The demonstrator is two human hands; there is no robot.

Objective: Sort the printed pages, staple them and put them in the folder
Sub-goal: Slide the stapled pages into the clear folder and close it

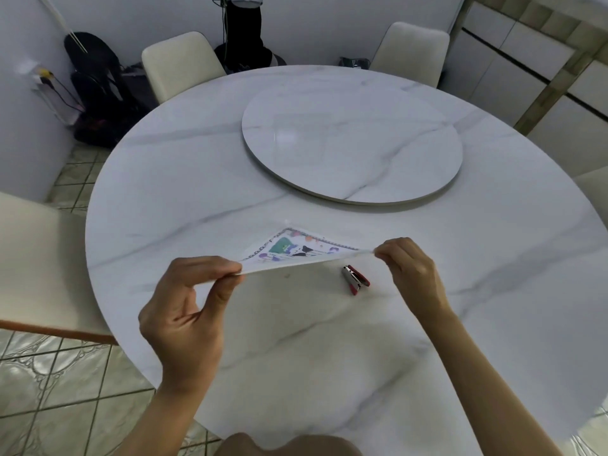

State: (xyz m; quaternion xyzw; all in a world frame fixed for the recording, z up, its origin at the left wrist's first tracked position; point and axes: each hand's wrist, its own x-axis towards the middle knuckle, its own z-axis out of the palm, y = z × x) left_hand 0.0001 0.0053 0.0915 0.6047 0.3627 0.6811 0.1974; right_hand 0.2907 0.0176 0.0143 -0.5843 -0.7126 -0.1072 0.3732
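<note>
Head view: my left hand (184, 311) and right hand (409, 269) pinch the printed pages (296, 253) between them at centre frame, above the desk (329, 340).

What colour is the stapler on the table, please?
The stapler is red and silver, clearest in the head view.

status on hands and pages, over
Left hand and right hand each pinch an end of the printed pages, held above the table. Red stapler lies on the table, untouched. No folder in view.
</note>
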